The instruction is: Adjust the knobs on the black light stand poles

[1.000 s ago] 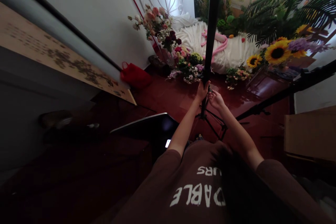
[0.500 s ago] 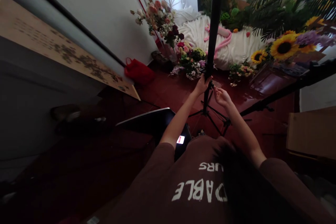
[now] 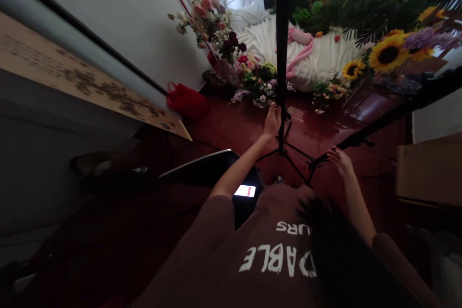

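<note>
A black upright stand pole (image 3: pixel 282 53) rises in front of me from spread tripod legs (image 3: pixel 294 167). A small dark clamp knob (image 3: pixel 287 114) sits on its lower part. Close against the pole's left side is my left hand (image 3: pixel 273 120), fingers raised and not wrapped over its front; contact is hard to make out. My right hand (image 3: pixel 339 160) is open, fingers spread and holding nothing, near the lower end of a second, slanting black pole (image 3: pixel 382 125).
Flower bunches (image 3: pixel 252 70) and sunflowers (image 3: pixel 388 54) stand ahead by white cloth (image 3: pixel 321 65). A red bag (image 3: pixel 187 101) lies left, near a long printed panel (image 3: pixel 108 89). A dark panel (image 3: pixel 202 166) and a lit screen (image 3: pixel 245 190) are beside me. A cardboard box (image 3: pixel 429 173) stands right.
My right hand has left the knob on the upright pole and moved right, its fingers opening. My left hand has loosened and shifted slightly left of the pole. The view has shifted slightly.
</note>
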{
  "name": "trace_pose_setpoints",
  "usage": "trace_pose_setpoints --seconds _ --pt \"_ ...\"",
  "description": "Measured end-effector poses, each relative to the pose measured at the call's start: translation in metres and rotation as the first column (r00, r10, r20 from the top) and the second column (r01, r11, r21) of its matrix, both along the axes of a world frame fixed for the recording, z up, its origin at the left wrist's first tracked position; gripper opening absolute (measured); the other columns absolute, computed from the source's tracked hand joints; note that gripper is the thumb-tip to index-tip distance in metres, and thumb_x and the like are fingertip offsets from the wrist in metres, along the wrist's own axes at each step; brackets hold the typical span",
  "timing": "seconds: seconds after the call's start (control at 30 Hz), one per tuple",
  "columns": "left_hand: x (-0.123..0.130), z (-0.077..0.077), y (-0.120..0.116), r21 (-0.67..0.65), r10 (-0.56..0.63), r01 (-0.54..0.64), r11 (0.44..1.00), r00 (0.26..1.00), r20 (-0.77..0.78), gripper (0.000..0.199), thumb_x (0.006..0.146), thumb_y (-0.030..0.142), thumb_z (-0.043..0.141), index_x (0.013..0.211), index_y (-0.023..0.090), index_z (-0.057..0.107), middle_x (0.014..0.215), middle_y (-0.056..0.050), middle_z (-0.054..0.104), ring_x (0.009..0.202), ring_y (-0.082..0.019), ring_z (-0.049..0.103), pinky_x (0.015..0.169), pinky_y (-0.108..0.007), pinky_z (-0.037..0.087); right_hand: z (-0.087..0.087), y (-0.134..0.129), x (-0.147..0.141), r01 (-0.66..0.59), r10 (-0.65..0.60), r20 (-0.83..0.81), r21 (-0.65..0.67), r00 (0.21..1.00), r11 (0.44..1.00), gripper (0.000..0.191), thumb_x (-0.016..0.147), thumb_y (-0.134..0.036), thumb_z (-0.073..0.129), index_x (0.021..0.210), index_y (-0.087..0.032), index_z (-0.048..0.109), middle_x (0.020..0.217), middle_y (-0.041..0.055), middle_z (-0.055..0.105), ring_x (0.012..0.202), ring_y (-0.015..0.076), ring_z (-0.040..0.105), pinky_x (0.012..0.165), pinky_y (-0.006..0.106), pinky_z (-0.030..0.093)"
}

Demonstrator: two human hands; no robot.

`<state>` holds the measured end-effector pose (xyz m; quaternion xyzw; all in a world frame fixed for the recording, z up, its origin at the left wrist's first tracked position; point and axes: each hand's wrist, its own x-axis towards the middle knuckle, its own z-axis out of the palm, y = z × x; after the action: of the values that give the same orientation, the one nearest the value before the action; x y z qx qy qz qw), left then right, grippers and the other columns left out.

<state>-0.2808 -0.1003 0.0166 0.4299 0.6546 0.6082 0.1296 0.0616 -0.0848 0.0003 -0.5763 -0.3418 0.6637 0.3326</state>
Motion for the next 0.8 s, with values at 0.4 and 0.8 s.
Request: trace_pose_setpoints --seconds 0.4,0.8 --pt "0.157 -0.07 -0.02 -0.345 -0.097 0.239 0.908 0.919 0.382 0.036 0.099 0.042 0.04 0.125 0.017 0.04 0.124 -0.019 0.059 0.115 -0.021 0.062 0.105 -0.041 0.045 0.005 -0.029 0.066 0.331 -0.332 -0.001 0.065 0.943 0.941 0.013 0.081 -0.03 0.066 0.09 -0.021 0.062 0.069 0.0013 0.074 0.059 0.0146 0.072 0.057 0.023 0.058" --pt "0.275 0.014 0.081 0.125 -0.675 0.667 0.735 0.736 0.045 0.04 0.095 0.047 0.05 0.126 0.021 0.049 0.117 -0.013 0.064 0.107 -0.022 0.063 0.095 -0.037 0.049 0.079 0.023 0.072 0.16 -0.163 -0.054 -0.055 0.985 0.986 0.054 0.097 -0.063 0.035 0.092 -0.019 0.067 0.073 0.0066 0.073 0.051 0.0113 0.064 0.045 0.019 0.048"
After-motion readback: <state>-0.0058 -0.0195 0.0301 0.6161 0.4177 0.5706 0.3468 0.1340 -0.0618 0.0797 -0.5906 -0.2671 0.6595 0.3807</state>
